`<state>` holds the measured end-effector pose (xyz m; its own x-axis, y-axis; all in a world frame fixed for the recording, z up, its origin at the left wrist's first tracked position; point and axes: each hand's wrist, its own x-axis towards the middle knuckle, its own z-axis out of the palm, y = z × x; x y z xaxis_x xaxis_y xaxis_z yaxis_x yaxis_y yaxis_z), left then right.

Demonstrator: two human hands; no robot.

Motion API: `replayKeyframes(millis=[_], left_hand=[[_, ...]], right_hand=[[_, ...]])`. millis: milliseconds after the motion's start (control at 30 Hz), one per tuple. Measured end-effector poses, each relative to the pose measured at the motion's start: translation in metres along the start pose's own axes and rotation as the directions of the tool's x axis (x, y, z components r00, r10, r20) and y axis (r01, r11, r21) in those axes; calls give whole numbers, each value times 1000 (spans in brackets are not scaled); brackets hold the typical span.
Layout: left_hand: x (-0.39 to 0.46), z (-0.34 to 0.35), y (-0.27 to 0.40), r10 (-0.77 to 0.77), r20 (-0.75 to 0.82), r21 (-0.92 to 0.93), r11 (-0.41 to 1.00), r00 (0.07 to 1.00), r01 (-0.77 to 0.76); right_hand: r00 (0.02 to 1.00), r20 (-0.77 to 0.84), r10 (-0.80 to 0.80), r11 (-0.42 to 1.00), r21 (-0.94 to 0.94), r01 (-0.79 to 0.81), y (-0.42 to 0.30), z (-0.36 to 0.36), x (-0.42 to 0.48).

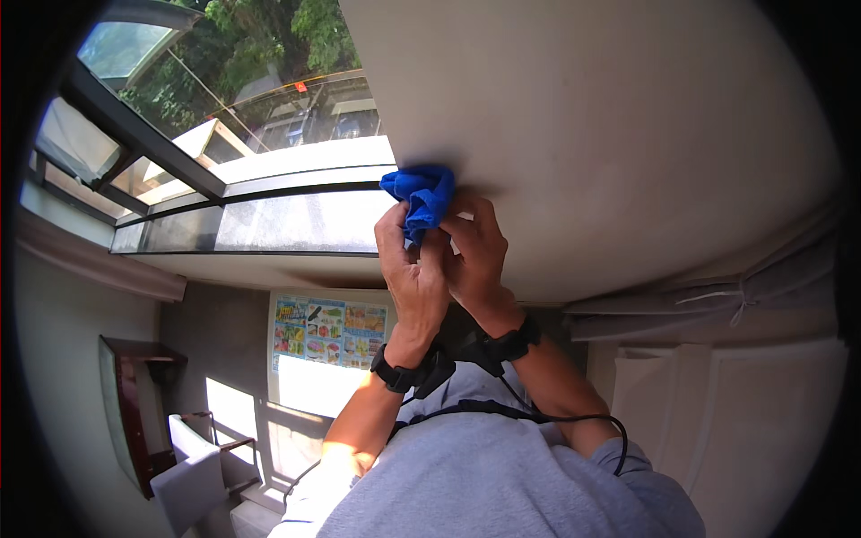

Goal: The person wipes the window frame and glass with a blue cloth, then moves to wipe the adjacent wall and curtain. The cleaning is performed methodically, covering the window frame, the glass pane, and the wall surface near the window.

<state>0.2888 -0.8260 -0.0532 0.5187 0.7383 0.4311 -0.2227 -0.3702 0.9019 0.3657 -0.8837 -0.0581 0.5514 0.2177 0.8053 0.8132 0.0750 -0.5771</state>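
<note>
A bunched blue cloth (427, 195) is pinched between both my hands, near the right end of the window and beside the pale wall panel. My left hand (414, 255) grips its lower left side with bent fingers. Close against it, my right hand (479, 249) has its fingers curled at the cloth's lower right side. Some fingertips are hidden behind the cloth and the other fingers. Each wrist wears a black strap with a device on it.
A dark-framed window (303, 178) with an open pane is at the upper left. A colourful printed poster (329, 329), a chair with pale cushions (192, 481) and a dark red wooden piece of furniture (134, 410) are lower left. A tied curtain (753, 296) hangs at right. A black cable (585, 418) crosses my front.
</note>
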Motion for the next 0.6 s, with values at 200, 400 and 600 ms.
replayKeyframes(millis=[200,400,600], left_hand=[[0,23,26,130,23,-23,991,991,-130],[-49,28,-47,-175,123,205,968,977,147],[3,43,52,140,99,-37,990,985,-137]], right_hand=[[999,-20,-39,997,-73,38,-4,-26,23],[988,69,135,973,-197,-119,43,-32,-52],[995,-83,-55,997,-62,50,-4,-53,42]])
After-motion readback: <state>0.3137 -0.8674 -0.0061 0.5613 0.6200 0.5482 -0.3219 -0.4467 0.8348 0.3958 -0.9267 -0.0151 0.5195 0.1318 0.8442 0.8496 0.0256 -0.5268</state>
